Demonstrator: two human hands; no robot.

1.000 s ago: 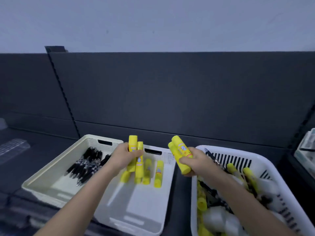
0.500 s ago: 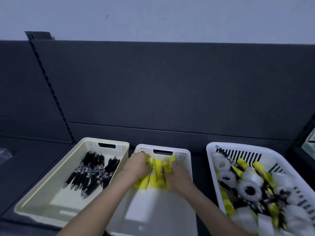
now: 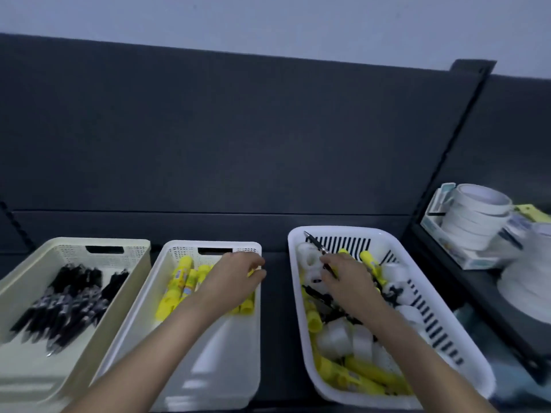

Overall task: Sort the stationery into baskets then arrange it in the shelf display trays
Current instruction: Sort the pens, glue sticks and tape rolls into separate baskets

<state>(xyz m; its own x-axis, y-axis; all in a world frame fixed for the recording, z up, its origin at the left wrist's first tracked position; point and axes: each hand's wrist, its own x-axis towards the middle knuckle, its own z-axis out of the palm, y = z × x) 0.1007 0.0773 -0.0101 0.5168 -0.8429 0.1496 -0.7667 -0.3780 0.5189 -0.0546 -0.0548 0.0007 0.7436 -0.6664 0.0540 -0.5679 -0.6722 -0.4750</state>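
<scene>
The glue sticks [image 3: 179,281] are probably light, stiff plastic tubes with smooth, slightly slippery sides. They would be best taken across the middle of the barrel, several side by side, rather than by the cap. The black pen [image 3: 313,242] is thin and rigid, so a pinch on its shaft should serve. The tape rolls [image 3: 343,338] look light and firm, and they are easiest to take across the rim or through the hole.

The sorted glue sticks lie in the far half of the white basket [image 3: 208,244] in the middle, bright yellow with small printed labels. The left hand [image 3: 235,278] lies over those at the far right corner. Its grip is bent, but the view does not show whether it clamps one or only rests there.

On the right, the slotted basket [image 3: 343,231] holds the unsorted mix of translucent white tape rolls, more yellow sticks along its near end, and dark pens tangled between them. The right hand [image 3: 348,278] reaches into its far part with the fingertips on the black pen, which leans up toward the far left corner. It cannot be told whether that grip has closed on the pen.

On the left, the cream basket [image 3: 74,242] holds a loose heap of black pens [image 3: 74,296]. All three baskets sit side by side on a dark shelf [image 3: 274,323]. A stack of tape [image 3: 474,216] stands far right.
</scene>
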